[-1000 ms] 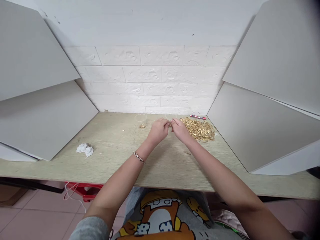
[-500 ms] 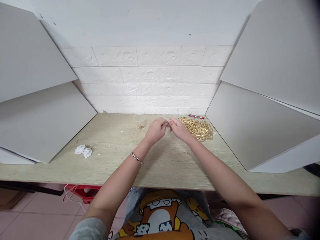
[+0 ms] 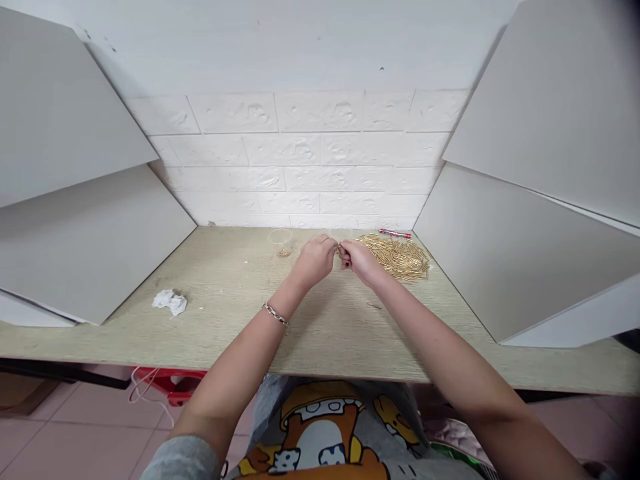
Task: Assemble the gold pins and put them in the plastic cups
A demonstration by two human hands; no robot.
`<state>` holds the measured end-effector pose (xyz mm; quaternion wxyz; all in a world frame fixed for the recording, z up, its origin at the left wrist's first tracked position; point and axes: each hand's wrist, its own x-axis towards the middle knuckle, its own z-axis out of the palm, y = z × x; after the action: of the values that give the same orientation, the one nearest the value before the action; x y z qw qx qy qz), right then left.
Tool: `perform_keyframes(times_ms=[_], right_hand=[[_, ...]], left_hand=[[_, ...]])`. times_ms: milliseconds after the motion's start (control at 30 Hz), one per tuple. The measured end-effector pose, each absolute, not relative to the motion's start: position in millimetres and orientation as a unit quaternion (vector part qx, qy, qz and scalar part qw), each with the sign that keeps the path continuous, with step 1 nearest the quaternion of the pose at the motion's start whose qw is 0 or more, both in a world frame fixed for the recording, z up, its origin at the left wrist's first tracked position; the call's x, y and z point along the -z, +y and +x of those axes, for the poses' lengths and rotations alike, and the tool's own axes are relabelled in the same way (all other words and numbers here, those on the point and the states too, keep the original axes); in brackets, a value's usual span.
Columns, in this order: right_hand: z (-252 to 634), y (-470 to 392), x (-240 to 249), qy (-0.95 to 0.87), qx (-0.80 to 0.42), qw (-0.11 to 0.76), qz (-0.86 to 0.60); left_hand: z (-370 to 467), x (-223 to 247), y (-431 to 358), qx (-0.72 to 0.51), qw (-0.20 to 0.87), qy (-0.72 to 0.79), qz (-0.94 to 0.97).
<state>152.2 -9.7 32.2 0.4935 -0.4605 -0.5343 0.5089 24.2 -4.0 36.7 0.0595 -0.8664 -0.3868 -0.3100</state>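
Fingertip to fingertip, my left hand (image 3: 315, 260) and my right hand (image 3: 364, 261) meet above the back middle of the table. Both are closed in a pinch. A tiny gold-coloured glint shows between them, but the fingers hide what it belongs to. Close by my right hand lies a wide pile of thin gold sticks (image 3: 400, 259). To the left of my left hand is a small heap of gold bits (image 3: 284, 253), with a clear round dish or ring (image 3: 280, 236) just behind it.
A red pen-like tube (image 3: 395, 233) lies behind the pile. Crumpled white tissue (image 3: 170, 302) rests on the left of the wooden table (image 3: 240, 333). One loose stick (image 3: 374, 306) lies near my right forearm. Grey panels (image 3: 100, 240) flank both sides; a white brick-patterned wall (image 3: 300, 150) closes the back.
My right hand has turned slightly, so its curled lower fingers now show beneath the pinch. The hands stay together in nearly the same place. The whole view has shifted a little.
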Motion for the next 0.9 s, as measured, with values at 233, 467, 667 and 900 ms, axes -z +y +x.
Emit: perform_keyframes(times_ms=[233, 467, 667, 900], right_hand=[[154, -8, -34, -0.549, -0.485, 0.486, -0.477], [165, -7, -37, -0.63, -0.374, 0.453, -0.508], [162, 3, -38, -0.73, -0.147, 0.418, -0.521], [130, 20, -52, -0.817, -0.032, 0.27, -0.509]], left_hand=[[23, -38, -4, 0.318, 0.057, -0.381, -0.866], [16, -40, 2, 0.372, 0.027, -0.392, -0.841], [4, -48, 9, 0.474, -0.024, -0.457, -0.752], [-2, -52, 11, 0.563, -0.099, -0.486, -0.661]])
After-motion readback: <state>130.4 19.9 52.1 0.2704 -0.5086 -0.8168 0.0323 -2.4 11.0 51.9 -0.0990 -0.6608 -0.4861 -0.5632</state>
